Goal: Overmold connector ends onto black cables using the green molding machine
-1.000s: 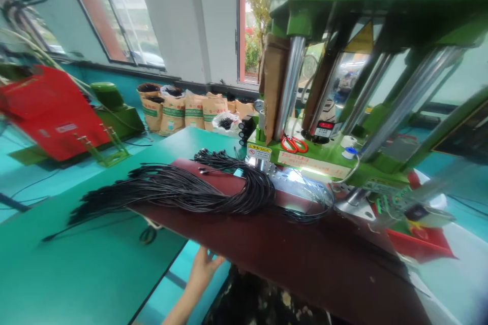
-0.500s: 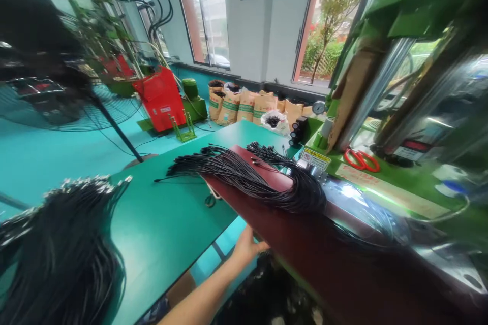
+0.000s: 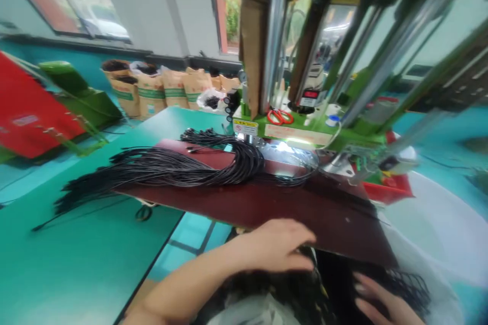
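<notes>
My left hand (image 3: 280, 246) is at the front edge of a dark red board (image 3: 305, 210), thumb and fingers apart, with nothing visible in it. Low at the right, my right hand (image 3: 383, 299) has its fingers apart, slightly blurred, beside a dark area below the board. Black looped strands (image 3: 409, 287) show just beyond that hand. On the board lies a large bundle of black cables (image 3: 171, 165), bent round at its right end. Its loose tips spread onto the green table (image 3: 95, 254).
Behind the board stands a green press (image 3: 354, 137) with metal columns. Red-handled scissors (image 3: 280, 117) rest on its ledge. A red bin (image 3: 392, 188) and a large white container (image 3: 442, 218) are at the right. Paper sacks (image 3: 150, 94) line the wall.
The view has swung to the right. My left hand has come from below the board's edge to its front edge, and my right hand has come into view.
</notes>
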A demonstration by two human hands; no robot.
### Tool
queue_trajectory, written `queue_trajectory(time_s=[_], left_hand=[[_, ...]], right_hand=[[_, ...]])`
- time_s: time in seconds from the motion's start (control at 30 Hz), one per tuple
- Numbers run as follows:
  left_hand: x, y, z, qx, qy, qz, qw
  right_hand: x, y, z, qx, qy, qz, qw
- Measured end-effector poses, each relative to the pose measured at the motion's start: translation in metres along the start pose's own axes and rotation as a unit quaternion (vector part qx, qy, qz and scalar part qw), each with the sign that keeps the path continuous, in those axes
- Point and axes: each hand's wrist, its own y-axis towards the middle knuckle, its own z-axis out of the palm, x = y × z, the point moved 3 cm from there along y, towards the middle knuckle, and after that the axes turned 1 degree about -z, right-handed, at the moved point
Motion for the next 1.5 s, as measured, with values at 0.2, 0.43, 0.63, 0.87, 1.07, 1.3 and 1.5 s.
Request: queue_trajectory(time_s=[0.2,0.43,0.63,0.87,1.07,1.3,1.5], left_hand=[[0.034,0.143,0.052,-0.073,0.214,-0.025,0.974],[0.047,0.18,0.06,-0.037,0.272,-0.069,0.959],[0.04,0.179,0.069,0.017,0.253,-0.057,0.966],[0.036,0.174,0.046,0.027,0.152,-0.075,0.985],[0.02,0.142,0.012,0.053,-0.239,-0.09,0.965],[0.019,0.034,0.029,0.106,-0.404,-0.204,0.886],[0.014,0.009,0.029,0.202,-0.506,-0.192,0.816]], right_hand=[[0.087,-0.017,0.004,0.062,0.04,-0.098,0.992],[0.081,-0.021,0.003,0.052,0.075,-0.086,0.992],[0.097,-0.013,-0.009,-0.005,0.148,-0.123,0.981],[0.096,0.03,-0.021,-0.112,0.586,-0.103,0.796],[0.1,0.075,-0.036,-0.096,0.772,-0.165,0.606],[0.125,0.072,-0.057,-0.084,0.683,-0.229,0.689],[0.172,0.068,-0.035,-0.011,0.493,-0.274,0.826]])
